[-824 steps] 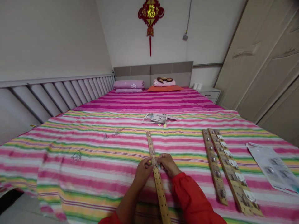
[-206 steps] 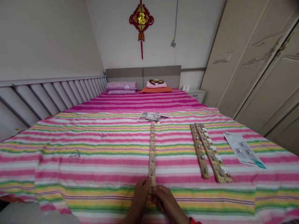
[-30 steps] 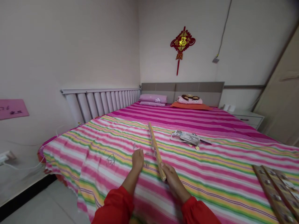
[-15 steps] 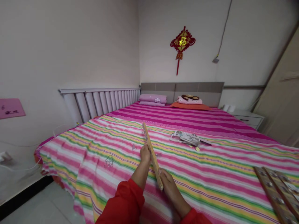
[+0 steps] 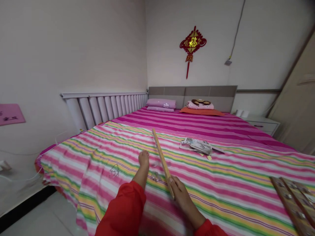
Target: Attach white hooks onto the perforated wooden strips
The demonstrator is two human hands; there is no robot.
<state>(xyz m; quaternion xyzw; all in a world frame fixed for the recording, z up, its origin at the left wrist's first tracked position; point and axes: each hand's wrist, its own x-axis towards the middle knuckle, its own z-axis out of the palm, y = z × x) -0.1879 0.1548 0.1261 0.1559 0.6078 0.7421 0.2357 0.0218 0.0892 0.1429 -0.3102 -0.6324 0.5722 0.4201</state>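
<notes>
Right hand [image 5: 179, 191] clamped round near end of wooden strip [image 5: 161, 157], which is raised on edge over bedspread [image 5: 221, 183]. Left hand [image 5: 144, 158] down on bedspread, grip unclear. Small clips [image 5: 155, 178] lie loose between hands. Two other strips [image 5: 292, 203] lie far right.

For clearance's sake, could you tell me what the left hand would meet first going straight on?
Ahead of the left hand lies only striped bedspread; the wooden strip passes just right of that line, depth unclear.

The wooden strip [image 5: 161, 157] was long, narrow and pale, turned on its edge. Its near end sat in the right hand [image 5: 180, 196]; its far end pointed away over the bedcover [image 5: 221, 170]. Small shiny clips [image 5: 155, 178] lay on the bedcover just left of it.
</notes>
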